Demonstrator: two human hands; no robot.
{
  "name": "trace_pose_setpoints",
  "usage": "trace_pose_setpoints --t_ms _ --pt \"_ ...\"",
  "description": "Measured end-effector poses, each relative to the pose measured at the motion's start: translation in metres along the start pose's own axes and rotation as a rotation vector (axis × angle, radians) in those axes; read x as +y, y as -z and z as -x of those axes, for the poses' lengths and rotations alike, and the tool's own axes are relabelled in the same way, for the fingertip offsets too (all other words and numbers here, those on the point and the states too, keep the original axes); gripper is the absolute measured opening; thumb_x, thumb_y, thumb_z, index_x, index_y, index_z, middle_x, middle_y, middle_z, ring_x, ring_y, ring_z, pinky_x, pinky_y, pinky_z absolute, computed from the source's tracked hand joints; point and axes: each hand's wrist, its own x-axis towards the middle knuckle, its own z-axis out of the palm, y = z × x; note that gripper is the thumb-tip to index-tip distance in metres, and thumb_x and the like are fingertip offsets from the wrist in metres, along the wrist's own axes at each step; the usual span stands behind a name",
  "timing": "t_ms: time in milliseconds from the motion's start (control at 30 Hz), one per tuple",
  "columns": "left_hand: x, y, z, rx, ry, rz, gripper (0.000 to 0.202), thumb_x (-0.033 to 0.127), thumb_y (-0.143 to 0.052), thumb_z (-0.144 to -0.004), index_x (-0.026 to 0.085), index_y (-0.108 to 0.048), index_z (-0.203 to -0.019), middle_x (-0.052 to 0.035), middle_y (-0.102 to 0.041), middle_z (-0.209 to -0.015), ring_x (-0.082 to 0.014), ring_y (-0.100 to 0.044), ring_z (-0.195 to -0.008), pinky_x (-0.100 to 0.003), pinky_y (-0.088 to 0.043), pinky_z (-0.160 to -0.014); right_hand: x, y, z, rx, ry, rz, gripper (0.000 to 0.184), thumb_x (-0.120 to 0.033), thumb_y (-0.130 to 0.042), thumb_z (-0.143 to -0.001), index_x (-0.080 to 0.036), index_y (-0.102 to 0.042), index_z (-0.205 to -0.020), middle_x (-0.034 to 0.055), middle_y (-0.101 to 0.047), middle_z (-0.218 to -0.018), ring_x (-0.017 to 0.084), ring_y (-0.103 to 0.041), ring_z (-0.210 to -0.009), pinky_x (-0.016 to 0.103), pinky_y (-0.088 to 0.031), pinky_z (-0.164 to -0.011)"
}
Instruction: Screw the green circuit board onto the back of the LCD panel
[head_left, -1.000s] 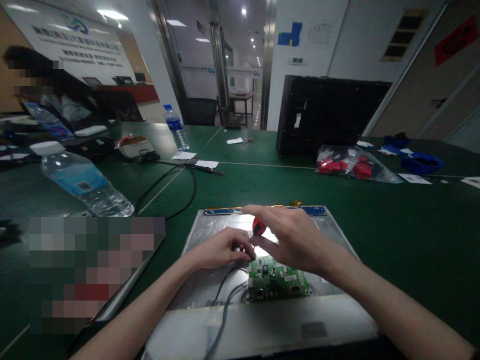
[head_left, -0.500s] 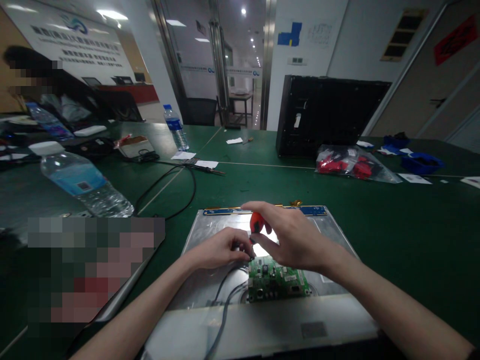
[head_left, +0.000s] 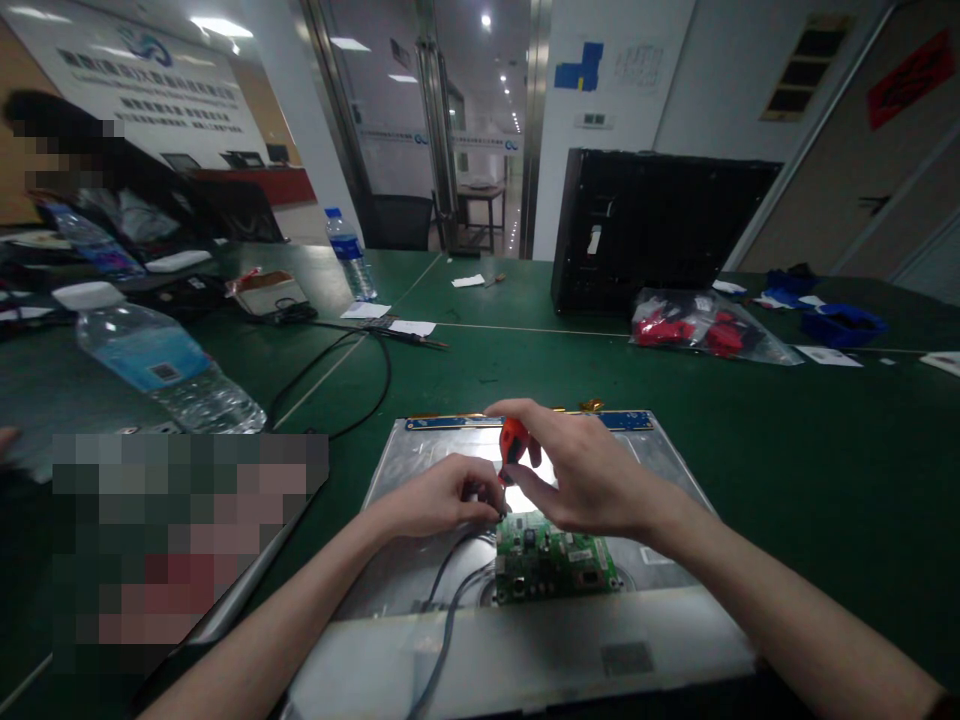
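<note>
My right hand (head_left: 581, 465) grips a red-and-black screwdriver (head_left: 513, 440) by its handle, the shaft pointing down at the upper left corner of a green circuit board (head_left: 551, 560). Close beside the screwdriver's tip, my left hand (head_left: 450, 495) has its fingers curled and pinched together at that same corner. What the left fingertips hold, if anything, is hidden. The board lies on the silvery metal back of a flat display panel (head_left: 405, 470). Along the panel's far edge runs a narrow blue circuit strip (head_left: 442, 424). Grey cables (head_left: 450, 630) lead from the board's left side toward me.
A large water bottle (head_left: 169, 360) leans at the left, near a blurred-out patch. Farther back are a smaller bottle (head_left: 349, 255), a soldering iron (head_left: 416, 338) with its black cord, a black monitor (head_left: 664, 235) and a plastic bag with red items (head_left: 709, 328). Another person sits far left.
The screwdriver handle has turned slightly in my right hand, with more of it showing. My left hand stays in place. Part of another person's hand now shows at the left edge.
</note>
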Motion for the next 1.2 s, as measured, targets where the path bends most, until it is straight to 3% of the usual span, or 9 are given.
trace_pose_setpoints --t_ms 300,467,567,700,833,1033,1200 --pt "0.001 0.000 0.000 0.008 0.005 -0.010 0.004 0.016 -0.065 -0.072 0.014 -0.068 -0.073 0.0006 -0.062 -0.069 -0.0141 -0.052 -0.065 -0.024 -0.039 -0.061 0.002 -0.003 -0.001 0.033 0.028 0.059 0.038 -0.027 -0.054 -0.089 -0.015 -0.046 -0.124 0.0031 -0.064 -0.090 0.014 -0.054 -0.072 0.027 -0.039 -0.062" --pt "-0.002 0.001 0.000 0.008 0.010 -0.029 0.008 0.020 -0.066 -0.073 0.015 -0.069 -0.079 -0.0001 -0.064 -0.073 -0.0152 -0.053 -0.067 -0.025 -0.040 -0.063 -0.002 0.004 -0.001 0.007 0.036 -0.065 0.051 -0.016 -0.053 -0.083 -0.012 -0.040 -0.132 0.0069 -0.063 -0.101 0.014 -0.056 -0.080 0.027 -0.044 -0.069" --pt "-0.003 0.000 0.000 -0.016 0.026 -0.028 0.007 0.020 -0.066 -0.074 0.015 -0.068 -0.079 0.0009 -0.062 -0.071 -0.0148 -0.053 -0.067 -0.024 -0.040 -0.062 0.000 0.004 -0.001 0.008 0.014 -0.067 0.050 -0.012 -0.053 -0.082 -0.013 -0.041 -0.131 0.0050 -0.063 -0.096 0.013 -0.055 -0.075 0.026 -0.044 -0.066" --pt "-0.001 0.000 0.000 -0.006 0.044 -0.026 0.008 0.018 -0.064 -0.073 0.015 -0.068 -0.080 0.0013 -0.061 -0.070 -0.0143 -0.053 -0.066 -0.024 -0.039 -0.062 0.005 0.000 -0.001 0.044 0.008 0.015 0.043 -0.022 -0.058 -0.085 -0.016 -0.045 -0.125 0.0022 -0.064 -0.091 0.013 -0.054 -0.069 0.025 -0.041 -0.059" --pt "0.000 -0.001 0.001 0.019 0.054 -0.017 0.009 0.021 -0.064 -0.073 0.015 -0.068 -0.078 0.0006 -0.060 -0.070 -0.0151 -0.053 -0.067 -0.025 -0.040 -0.063 0.005 0.001 -0.001 0.021 0.014 0.051 0.038 -0.030 -0.058 -0.087 -0.016 -0.050 -0.121 0.0037 -0.064 -0.093 0.014 -0.056 -0.072 0.027 -0.042 -0.062" --pt "-0.002 -0.001 0.000 0.010 0.033 -0.035 0.009 0.023 -0.066 -0.072 0.015 -0.067 -0.077 -0.0002 -0.062 -0.072 -0.0160 -0.054 -0.069 -0.025 -0.040 -0.063 0.001 0.010 -0.001 0.004 0.026 -0.045 0.049 -0.013 -0.054 -0.081 -0.009 -0.045 -0.128 0.0068 -0.063 -0.098 0.014 -0.056 -0.080 0.027 -0.045 -0.071" --pt "-0.003 0.000 0.000 0.008 0.045 -0.055 0.009 0.021 -0.066 -0.072 0.015 -0.067 -0.079 -0.0003 -0.063 -0.074 -0.0160 -0.055 -0.069 -0.025 -0.041 -0.063 0.005 0.004 -0.003 0.024 0.004 -0.008 0.043 -0.019 -0.056 -0.085 -0.012 -0.045 -0.126 0.0025 -0.064 -0.089 0.012 -0.055 -0.071 0.026 -0.043 -0.064"
